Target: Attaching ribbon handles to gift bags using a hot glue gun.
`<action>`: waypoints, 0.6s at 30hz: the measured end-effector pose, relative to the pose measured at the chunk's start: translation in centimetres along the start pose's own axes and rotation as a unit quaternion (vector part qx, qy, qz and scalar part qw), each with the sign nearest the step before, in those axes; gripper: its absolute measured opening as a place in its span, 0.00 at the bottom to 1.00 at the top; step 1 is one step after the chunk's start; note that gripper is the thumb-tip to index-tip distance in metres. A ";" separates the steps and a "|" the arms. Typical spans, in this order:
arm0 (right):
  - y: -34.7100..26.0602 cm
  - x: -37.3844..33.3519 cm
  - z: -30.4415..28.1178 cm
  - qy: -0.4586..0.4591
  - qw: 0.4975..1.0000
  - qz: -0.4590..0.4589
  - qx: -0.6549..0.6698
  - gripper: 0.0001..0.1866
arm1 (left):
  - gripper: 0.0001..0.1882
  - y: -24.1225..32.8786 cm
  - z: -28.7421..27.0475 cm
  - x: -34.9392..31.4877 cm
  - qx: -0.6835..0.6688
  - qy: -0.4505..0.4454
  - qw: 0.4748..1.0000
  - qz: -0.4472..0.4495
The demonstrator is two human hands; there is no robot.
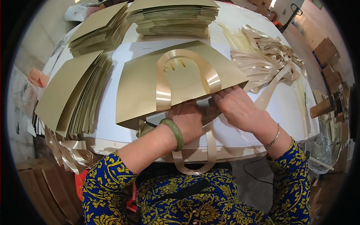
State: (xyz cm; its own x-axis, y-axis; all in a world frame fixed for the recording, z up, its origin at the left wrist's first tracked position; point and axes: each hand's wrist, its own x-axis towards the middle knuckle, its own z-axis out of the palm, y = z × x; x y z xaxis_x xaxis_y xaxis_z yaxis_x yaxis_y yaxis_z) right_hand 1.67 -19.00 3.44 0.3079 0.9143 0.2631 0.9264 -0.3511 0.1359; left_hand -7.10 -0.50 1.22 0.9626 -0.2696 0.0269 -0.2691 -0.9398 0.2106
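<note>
A gold paper bag (138, 78) lies on the table in front of me, its mouth facing me. One satin ribbon handle (163, 84) arches over its upper panel; a second ribbon loop (212, 144) hangs from the mouth over the table's edge. My left hand (186, 122), with a green bangle (173, 131) at the wrist, reaches into the mouth, and its fingers are hidden there. My right hand (238, 108) is closed at the right part of the mouth, fingers curled round the rim. Its fingertips are hidden under the upper panel.
Stacks of flat gold bags stand at the left (71, 93), far left (99, 28) and back (172, 20). A heap of ribbon handles (262, 60) lies at the right; more ribbons (71, 150) hang off the front left edge. Cardboard boxes (328, 52) stand on the floor beyond.
</note>
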 end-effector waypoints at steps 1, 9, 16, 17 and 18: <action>0.3 0.2 -0.1 -0.051 0.999 -0.010 0.004 0.02 | 0.17 -0.5 0.6 0.1 -0.002 0.001 1.000 0.000; 2.6 1.9 -0.4 -0.236 0.971 0.002 0.033 0.05 | 0.16 -5.4 4.5 1.4 0.123 0.302 0.934 0.147; 2.8 3.0 -0.7 -0.265 0.956 0.047 0.118 0.05 | 0.16 -5.2 1.4 1.5 -0.418 0.152 0.893 0.073; 2.8 3.2 -0.6 -0.304 0.943 0.063 0.118 0.06 | 0.16 -5.3 0.9 1.4 -0.389 0.092 0.916 0.031; 2.9 3.3 -0.5 -0.339 0.931 0.076 0.114 0.07 | 0.16 -5.3 0.6 1.3 -0.368 0.048 0.929 0.000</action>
State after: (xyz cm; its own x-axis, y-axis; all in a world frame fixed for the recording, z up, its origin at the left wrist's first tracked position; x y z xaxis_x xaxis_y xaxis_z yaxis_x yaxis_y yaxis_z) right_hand 5.27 -17.08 5.24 0.4336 0.8015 -0.4117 0.8589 -0.5058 -0.0802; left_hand -4.42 3.98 -0.40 0.9707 -0.2161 0.1052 -0.2076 -0.5330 0.8203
